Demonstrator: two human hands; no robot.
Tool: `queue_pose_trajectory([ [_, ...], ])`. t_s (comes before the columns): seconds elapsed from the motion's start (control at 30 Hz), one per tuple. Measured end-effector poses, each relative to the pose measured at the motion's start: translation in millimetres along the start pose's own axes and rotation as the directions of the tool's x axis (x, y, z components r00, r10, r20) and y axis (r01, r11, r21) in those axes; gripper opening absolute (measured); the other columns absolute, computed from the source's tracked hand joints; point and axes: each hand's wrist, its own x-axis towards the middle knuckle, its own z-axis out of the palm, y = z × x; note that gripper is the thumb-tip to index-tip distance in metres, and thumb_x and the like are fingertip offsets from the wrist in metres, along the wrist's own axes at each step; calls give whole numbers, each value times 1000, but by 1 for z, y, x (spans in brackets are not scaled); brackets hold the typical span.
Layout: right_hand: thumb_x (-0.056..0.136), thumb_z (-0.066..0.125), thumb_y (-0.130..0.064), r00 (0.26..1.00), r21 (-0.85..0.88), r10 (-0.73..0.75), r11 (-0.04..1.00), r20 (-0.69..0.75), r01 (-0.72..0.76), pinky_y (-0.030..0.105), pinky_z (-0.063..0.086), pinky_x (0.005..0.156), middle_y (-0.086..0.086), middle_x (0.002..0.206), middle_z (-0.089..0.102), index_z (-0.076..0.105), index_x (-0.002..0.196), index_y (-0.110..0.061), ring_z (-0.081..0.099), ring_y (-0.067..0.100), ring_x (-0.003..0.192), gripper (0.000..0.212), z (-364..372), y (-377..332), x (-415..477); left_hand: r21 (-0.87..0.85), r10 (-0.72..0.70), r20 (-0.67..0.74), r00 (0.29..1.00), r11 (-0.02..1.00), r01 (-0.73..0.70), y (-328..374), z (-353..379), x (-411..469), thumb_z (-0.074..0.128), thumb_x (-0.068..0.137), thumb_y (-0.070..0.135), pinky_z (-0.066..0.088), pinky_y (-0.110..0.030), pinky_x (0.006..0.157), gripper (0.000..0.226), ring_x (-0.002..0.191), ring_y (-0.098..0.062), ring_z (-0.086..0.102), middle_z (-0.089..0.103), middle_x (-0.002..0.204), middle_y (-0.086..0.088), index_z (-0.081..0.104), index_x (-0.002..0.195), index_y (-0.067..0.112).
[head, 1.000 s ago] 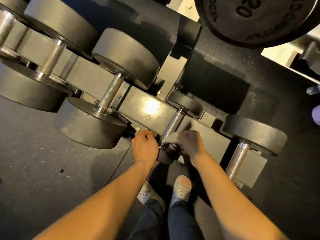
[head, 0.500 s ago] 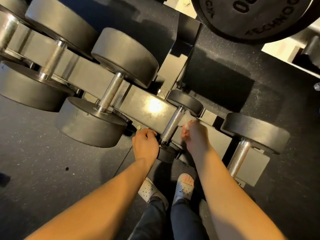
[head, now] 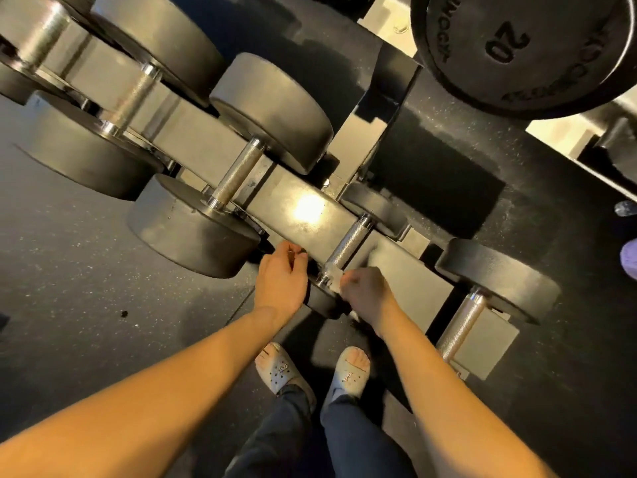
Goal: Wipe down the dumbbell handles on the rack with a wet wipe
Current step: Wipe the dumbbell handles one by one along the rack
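**Wipe at the near end of a handle**

The white wipe (head: 333, 277) is bunched against the near end of the handle (head: 349, 246) of the small dumbbell (head: 375, 208), which lies on the rack (head: 303, 215). The right hand (head: 367, 293) holds the wipe, its fingers curled round it and pressed to the bar. The rest of the knurled handle shows bare beyond the hand. The left hand (head: 281, 281) sits just to the left, fingers curled over the rack's front edge.

The rack carries its dumbbells side by side, each bar lying across the sloped grey shelf. A large dumbbell (head: 193, 229) lies to the left, its near head just beside the left hand. More large ones follow further left. A medium dumbbell (head: 496, 277) lies to the right, apart from the right hand. A plate (head: 517, 46) marked 20 hangs at the upper right. The floor (head: 69, 288) is dark and speckled. The person's feet in pale sandals (head: 351, 369) stand below the hands.
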Motion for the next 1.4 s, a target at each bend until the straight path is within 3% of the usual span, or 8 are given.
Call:
queue_pose_trajectory([
  [0.13,102,53,-10,995,170,83,983,-54,-73,23,32,50,2,64,53,68,85,-6,43,12,56,23,-5,-27,0,145,249,-23,968,959,-243,18,-64,-15,49,106,29,46,-33,80,21,95,-15,58,64,101,4,60,123,24],
  [0.3,102,46,-9,994,318,105,943,4,-101,24,27,44,11,64,48,55,67,-13,38,16,43,36,8,-81,1,191,416,-157,896,903,-385,36,-141,-16,54,105,20,46,-29,89,20,100,-9,57,65,108,6,65,121,19],
  [0.57,99,60,-23,938,107,-346,931,-40,348,26,42,62,-3,61,56,55,65,-19,50,12,60,35,29,-153,21,-50,-12,-618,786,998,-25,12,-199,49,52,98,21,50,-51,95,24,110,-26,57,59,113,0,64,118,16],
  [0.67,96,62,-19,649,-262,-751,655,-122,709,23,40,62,0,78,59,58,72,-17,51,11,70,24,44,-175,37,-83,-154,-556,817,988,130,16,-186,69,47,103,32,46,-53,103,33,120,-28,55,61,126,-5,61,128,15],
  [0.77,92,64,-18,375,-639,-927,283,9,715,28,49,62,5,96,62,69,94,-11,58,19,76,8,62,-189,72,19,-152,-587,795,979,201,20,-171,73,38,104,37,50,-50,92,36,106,-28,60,67,114,-4,65,118,17],
  [1.17,74,75,-7,254,-544,-676,-257,692,799,31,37,54,8,81,57,66,80,-11,58,26,64,11,72,-220,95,-11,-179,-647,741,974,226,26,-170,70,34,107,24,42,-38,84,31,90,-16,52,62,94,4,64,102,19],
  [1.3,69,74,-11,260,-723,-760,-365,595,587,29,37,49,4,73,55,60,70,-16,54,20,58,15,60,-224,111,-19,-179,-647,741,975,219,25,-168,70,34,107,25,42,-37,84,30,88,-11,47,55,90,11,63,99,21],
  [1.4,73,60,-6,333,-838,-859,-179,388,516,27,29,48,3,76,54,56,71,-18,52,18,57,13,61,-219,104,-11,-176,-648,741,975,222,26,-167,70,35,107,24,41,-37,85,29,88,-11,47,54,90,10,63,101,21],
])
